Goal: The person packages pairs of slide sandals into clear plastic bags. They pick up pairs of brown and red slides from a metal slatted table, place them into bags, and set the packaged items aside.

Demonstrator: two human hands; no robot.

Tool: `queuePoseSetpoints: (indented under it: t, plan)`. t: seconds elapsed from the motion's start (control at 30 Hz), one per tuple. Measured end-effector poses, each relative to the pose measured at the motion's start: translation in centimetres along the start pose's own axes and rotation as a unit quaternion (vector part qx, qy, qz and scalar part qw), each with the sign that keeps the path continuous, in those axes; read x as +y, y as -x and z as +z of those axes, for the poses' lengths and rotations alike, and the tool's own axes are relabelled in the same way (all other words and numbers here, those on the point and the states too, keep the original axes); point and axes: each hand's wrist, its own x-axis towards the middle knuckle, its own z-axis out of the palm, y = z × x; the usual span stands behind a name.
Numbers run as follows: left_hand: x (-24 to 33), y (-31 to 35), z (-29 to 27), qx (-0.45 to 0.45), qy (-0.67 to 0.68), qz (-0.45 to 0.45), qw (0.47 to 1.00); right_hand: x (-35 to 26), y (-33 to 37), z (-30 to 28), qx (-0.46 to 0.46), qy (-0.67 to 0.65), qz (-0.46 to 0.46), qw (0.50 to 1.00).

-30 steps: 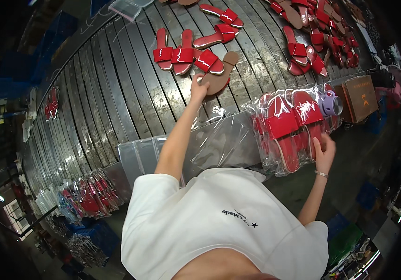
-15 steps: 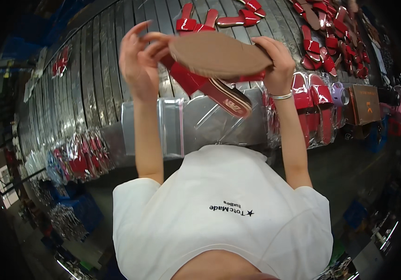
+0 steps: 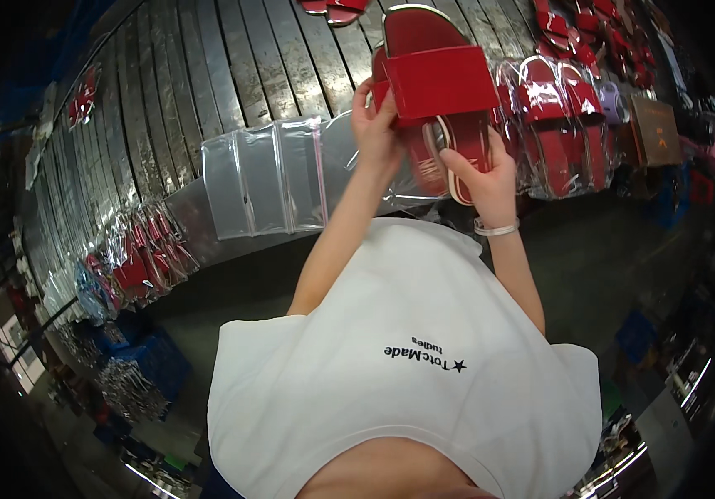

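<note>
A pair of red slide sandals [image 3: 442, 83] with broad glossy straps is held up above the near edge of the slatted table. The two sandals overlap, insoles facing up and heels toward me. My left hand [image 3: 376, 129] is closed on their left side, just below the strap. Around the heel end, my right hand [image 3: 490, 176] grips with its thumb across the insole; some of its fingers are hidden behind. Flat clear plastic bags [image 3: 262, 179] lie on the table left of my left hand. Bagged red sandals [image 3: 544, 96] are close beside my right hand.
Loose red sandals [image 3: 569, 37] heap up at the far right of the slatted table [image 3: 183, 75], with others [image 3: 336, 10] at the top. A lilac ring-shaped item [image 3: 613, 101] and brown box [image 3: 655, 131] stand at right. More bagged sandals [image 3: 137, 258] line the left edge.
The sandals have turned from a sole facing up to insoles and straps facing up. My left hand has moved right and closed on them; my right hand has come nearer to me.
</note>
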Motion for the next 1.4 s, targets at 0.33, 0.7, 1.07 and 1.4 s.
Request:
queuePoseSetpoints:
  t: [0.33, 0.7, 1.07, 1.4]
  plan:
    - [-9.8, 0.5, -12.9, -0.307, -0.759, 0.179, 0.545, 2.1, 7.2, -6.3, 0.090, -0.006, 0.041, 0.995]
    - [-4.8, -1.7, -15.9, -0.073, -0.593, 0.075, 0.798, 14.0, 5.2, -5.6, -0.090, 0.329, 0.210, 0.916]
    - [3.1, -1.4, -0.3, -0.378, -0.572, 0.069, 0.725, 11.9, 0.3, -0.1, -0.090, 0.067, 0.068, 0.991]
    - [3.0, 1.7, 0.2, -0.042, -0.542, -0.067, 0.836, 2.3, -5.2, 0.3, 0.008, -0.197, -0.019, 0.980]
